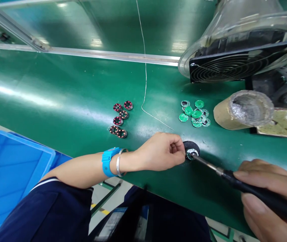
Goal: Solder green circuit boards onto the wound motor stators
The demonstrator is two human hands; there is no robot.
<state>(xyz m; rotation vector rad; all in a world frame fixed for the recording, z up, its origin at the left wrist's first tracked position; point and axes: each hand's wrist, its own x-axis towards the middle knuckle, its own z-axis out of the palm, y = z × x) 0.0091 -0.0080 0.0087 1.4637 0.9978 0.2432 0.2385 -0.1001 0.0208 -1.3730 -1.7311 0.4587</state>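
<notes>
With the right hand (272, 195) at lower right, holds the iron (230, 178) between thumb and fingers, pointing it up and left along a slanting long axis, tip at the round board (189, 154) right of centre. Reaches in from the left with the left hand (161, 151), forearm nearly level, fingers curled narrow beside the board; cannot tell if pinching anything.

A soldering iron (229, 177), circuit boards (196, 114) and green workbench (83, 101) show an electronics workshop.
</notes>
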